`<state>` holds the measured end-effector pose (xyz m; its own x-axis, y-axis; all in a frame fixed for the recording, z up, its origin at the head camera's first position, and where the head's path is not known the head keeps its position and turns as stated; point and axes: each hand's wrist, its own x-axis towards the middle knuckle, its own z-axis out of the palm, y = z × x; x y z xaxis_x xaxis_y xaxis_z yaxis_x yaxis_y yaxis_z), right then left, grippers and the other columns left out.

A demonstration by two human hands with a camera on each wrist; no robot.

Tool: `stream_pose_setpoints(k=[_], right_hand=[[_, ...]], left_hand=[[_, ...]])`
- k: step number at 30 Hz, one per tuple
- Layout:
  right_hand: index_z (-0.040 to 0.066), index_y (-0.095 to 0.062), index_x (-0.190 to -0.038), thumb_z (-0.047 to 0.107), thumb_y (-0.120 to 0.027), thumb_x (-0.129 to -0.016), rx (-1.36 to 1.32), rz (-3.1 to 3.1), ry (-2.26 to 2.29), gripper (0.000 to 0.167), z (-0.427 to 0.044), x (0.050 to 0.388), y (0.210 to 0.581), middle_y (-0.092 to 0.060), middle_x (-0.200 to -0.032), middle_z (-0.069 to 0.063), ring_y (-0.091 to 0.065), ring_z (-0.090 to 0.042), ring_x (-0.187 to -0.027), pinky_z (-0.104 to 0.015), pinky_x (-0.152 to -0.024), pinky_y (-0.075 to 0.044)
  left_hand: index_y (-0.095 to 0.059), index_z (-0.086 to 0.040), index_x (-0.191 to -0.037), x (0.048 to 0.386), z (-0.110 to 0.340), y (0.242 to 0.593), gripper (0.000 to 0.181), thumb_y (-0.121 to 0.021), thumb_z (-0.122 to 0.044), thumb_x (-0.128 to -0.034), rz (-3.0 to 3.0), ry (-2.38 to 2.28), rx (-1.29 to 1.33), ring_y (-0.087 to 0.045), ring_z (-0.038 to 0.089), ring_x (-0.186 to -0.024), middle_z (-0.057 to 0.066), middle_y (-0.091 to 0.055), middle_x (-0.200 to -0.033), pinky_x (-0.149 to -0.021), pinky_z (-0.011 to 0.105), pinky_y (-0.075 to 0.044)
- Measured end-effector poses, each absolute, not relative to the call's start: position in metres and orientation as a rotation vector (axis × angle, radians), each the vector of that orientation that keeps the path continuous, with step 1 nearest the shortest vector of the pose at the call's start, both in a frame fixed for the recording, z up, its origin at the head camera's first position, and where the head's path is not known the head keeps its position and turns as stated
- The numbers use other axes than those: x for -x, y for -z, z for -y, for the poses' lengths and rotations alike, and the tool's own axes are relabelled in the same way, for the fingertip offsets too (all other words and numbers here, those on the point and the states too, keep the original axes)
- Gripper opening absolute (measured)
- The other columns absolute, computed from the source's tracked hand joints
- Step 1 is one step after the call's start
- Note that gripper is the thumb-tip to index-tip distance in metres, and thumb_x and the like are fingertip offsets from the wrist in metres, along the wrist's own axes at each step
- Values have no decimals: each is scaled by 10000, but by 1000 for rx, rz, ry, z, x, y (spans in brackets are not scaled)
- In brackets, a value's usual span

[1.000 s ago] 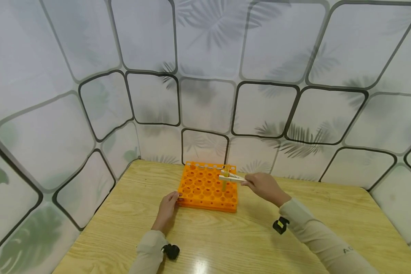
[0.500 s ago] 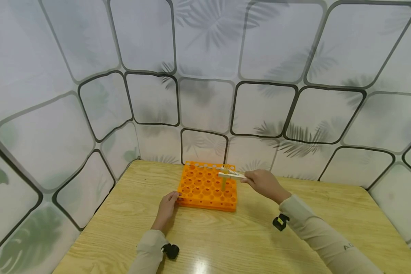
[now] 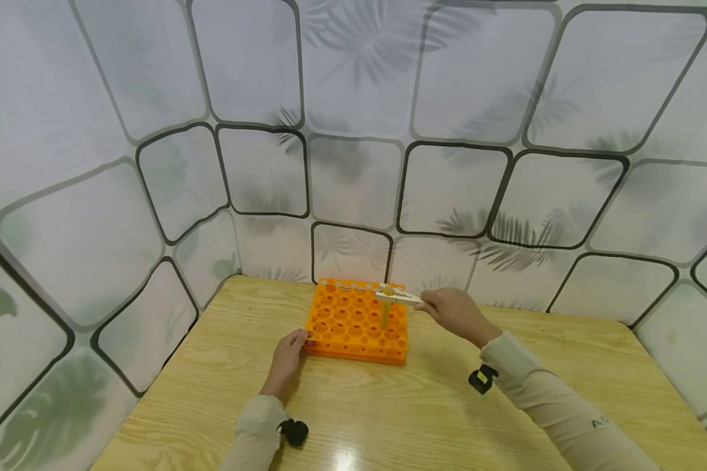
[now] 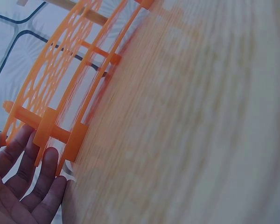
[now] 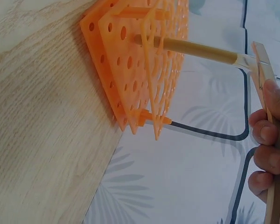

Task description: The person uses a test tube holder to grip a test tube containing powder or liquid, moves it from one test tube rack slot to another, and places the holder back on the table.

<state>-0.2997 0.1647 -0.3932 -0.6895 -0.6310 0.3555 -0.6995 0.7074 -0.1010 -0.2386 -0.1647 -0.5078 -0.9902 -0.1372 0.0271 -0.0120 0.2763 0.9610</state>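
Note:
An orange tiered test tube rack (image 3: 353,353) stands on the table near the wall. My left hand (image 3: 287,360) holds its front left corner; in the left wrist view the fingers (image 4: 47,163) lie against the plates' ends, the thumb mostly out of frame. A wooden test tube clamp (image 3: 405,299) is gripped in my right hand (image 3: 456,317). Its jaws are around the upper end of a test tube (image 3: 385,316) with yellow-brown liquid. In the right wrist view the tube (image 5: 200,50) passes through the top plate, its rounded tip near the middle plate.
The wood-grain table (image 3: 353,412) extends in front of the rack and to both sides. A patterned wall covering (image 3: 353,176) rises close behind the rack. The rack's top plate has many round holes.
My right hand and the clamp have risen slightly, the clamp now nearer the tube's mouth. The tube's visible lower part stays at the same spot. The left hand and rack keep their place.

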Motion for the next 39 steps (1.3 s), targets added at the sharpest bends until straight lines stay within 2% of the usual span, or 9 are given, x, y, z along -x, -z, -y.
stream_pose_setpoints(k=[8,29,39], right_hand=[[169,-399,-635,257,-610,-894,-1043,2614,-328,345,-165,300,388,-225,-542,79,-190,-41,-484,-199,-508,-225],[163,-417,-640,254,-602,-898,-1069,2570,-321,331,-164,301,378,-237,-538,75,-181,-31,-484,-204,-515,-241],[167,-393,-637,258,-612,-891,-1062,2564,-317,347,-165,302,375,-225,-543,84,-190,-43,-492,-205,-522,-236]], left_hand=[[-584,141,-1047,238,165,506,388,-347,-165,-1030,2406,1850,-109,-604,327,-942,294,-609,-1035,-816,425,-498],[-592,111,-1039,239,163,508,355,-359,-157,-1024,2393,1868,-165,-601,206,-912,242,-616,-1028,-813,357,-495],[-591,120,-1039,240,164,508,364,-353,-156,-1026,2393,1857,-150,-603,204,-899,258,-617,-1020,-802,353,-503]])
